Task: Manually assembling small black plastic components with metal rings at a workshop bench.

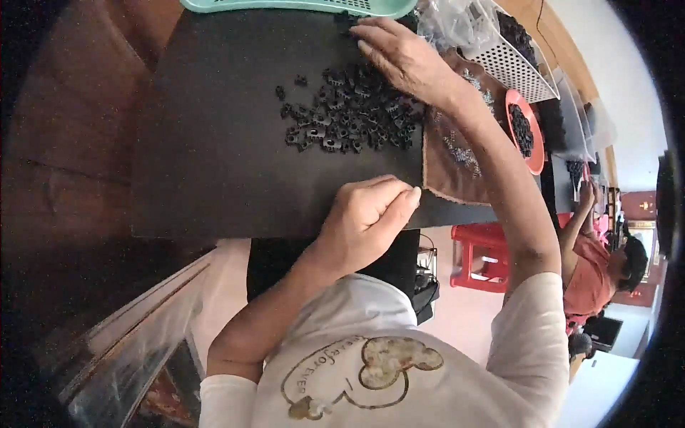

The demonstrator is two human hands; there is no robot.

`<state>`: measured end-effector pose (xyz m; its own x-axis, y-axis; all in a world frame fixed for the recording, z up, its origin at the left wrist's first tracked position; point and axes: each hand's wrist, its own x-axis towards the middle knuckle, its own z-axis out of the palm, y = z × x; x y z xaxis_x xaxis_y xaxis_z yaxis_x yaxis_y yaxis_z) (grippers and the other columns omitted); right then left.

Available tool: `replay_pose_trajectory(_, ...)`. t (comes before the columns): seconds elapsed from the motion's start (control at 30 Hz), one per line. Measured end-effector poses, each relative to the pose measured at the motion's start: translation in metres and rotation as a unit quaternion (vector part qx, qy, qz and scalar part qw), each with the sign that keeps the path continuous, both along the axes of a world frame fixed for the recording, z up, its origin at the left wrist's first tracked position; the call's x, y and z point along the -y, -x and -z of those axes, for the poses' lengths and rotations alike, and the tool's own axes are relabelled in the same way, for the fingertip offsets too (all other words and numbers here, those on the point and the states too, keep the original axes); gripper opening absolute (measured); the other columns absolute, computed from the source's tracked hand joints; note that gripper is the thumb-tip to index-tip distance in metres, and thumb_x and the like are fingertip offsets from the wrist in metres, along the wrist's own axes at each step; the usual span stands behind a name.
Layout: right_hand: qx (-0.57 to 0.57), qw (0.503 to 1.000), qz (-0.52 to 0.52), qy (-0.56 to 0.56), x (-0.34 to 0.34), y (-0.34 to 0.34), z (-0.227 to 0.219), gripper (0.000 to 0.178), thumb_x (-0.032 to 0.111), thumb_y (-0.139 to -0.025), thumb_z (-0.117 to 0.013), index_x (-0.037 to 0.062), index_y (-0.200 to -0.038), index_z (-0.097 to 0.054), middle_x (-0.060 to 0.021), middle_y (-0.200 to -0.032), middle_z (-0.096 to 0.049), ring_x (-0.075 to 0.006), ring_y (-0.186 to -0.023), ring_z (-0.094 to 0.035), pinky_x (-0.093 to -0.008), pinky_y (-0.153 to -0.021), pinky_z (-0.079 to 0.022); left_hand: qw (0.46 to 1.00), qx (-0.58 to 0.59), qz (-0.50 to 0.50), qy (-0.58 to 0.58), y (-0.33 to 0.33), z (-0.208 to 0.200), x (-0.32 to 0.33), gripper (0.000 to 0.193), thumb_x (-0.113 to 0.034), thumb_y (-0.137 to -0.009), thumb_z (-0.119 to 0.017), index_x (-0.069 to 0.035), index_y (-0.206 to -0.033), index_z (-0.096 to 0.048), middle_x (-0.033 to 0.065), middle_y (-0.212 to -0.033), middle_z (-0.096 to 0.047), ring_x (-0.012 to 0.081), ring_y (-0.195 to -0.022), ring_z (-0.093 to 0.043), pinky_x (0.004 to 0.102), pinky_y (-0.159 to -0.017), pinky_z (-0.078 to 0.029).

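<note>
black parts (pixel 364 118) beside right fingers (pixel 378 36)

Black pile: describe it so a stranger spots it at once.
Start at the dark table, with the green tray at its far edge. Nearer than that tray and left of the brown cloth lies a loose black pile. Unlike the heap in the pink dish, it spreads straight on the tabletop.

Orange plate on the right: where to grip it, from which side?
I'd take the orange plate by its near rim, coming from the wearer's side: thumb over the edge, fingers underneath if there's clearance, which this view doesn't show. That end of the rim is bare, while the white basket crowds the far end. Keep it level; the black pieces on it look loose.
</note>
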<state>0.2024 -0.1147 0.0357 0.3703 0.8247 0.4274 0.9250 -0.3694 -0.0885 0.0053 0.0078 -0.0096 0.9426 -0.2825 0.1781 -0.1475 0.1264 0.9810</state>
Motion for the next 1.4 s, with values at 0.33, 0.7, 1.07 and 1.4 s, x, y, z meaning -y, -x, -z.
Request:
replay_pose_trajectory(0.33,0.107,0.990,0.059,0.064,0.027,-0.045,0.035,0.041,0.003,-0.080,-0.051,0.0010,-0.121,-0.055,-0.0190,-0.102,-0.059,-0.0369,-0.094,-0.060,-0.0428,-0.082,-0.051,1.000,0.009,-0.013,0.000,0.000,0.001,0.004,0.025,-0.014,-0.096,-0.051,0.005,-0.088,-0.064,0.0097,-0.078,-0.063,0.0139,-0.069,-0.063,0.0272,-0.063,-0.048)
replay_pose_trajectory(0.7,-0.072,0.996,0.051,0.031,0.032,0.063,0.010,0.029,0.012,-0.085,-0.062,0.0022,-0.112,-0.062,-0.0162,-0.091,-0.053,-0.0349,-0.083,-0.058,-0.0424,-0.073,-0.049,0.999,0.012,-0.017,-0.033,0.003,-0.003,0.006,0.025,-0.013,-0.097,-0.050,0.005,-0.088,-0.064,0.0083,-0.081,-0.065,0.0129,-0.070,-0.062,0.0263,-0.063,-0.048)
replay_pose_trajectory(1.07,-0.047,0.997,0.049,0.023,0.049,0.092,0.001,0.033,0.005,-0.077,-0.061,0.0020,-0.110,-0.063,-0.0158,-0.096,-0.055,-0.0342,-0.089,-0.059,-0.0410,-0.076,-0.051,0.999,-0.005,-0.009,-0.049,0.007,-0.004,0.007,0.028,-0.017,-0.098,-0.050,0.003,-0.083,-0.064,0.0053,-0.076,-0.065,0.0103,-0.065,-0.059,0.0247,-0.063,-0.047)
replay_pose_trajectory(1.4,-0.098,0.990,0.097,0.014,0.077,0.102,-0.003,0.031,0.006,-0.081,-0.061,0.0013,-0.111,-0.061,-0.0154,-0.097,-0.056,-0.0350,-0.090,-0.059,-0.0417,-0.078,-0.051,0.997,0.041,-0.029,-0.059,0.010,0.001,0.012,0.042,-0.019,-0.094,-0.059,0.001,-0.061,-0.045,0.0017,-0.052,-0.042,0.0066,-0.051,-0.038,0.0294,-0.046,-0.031)
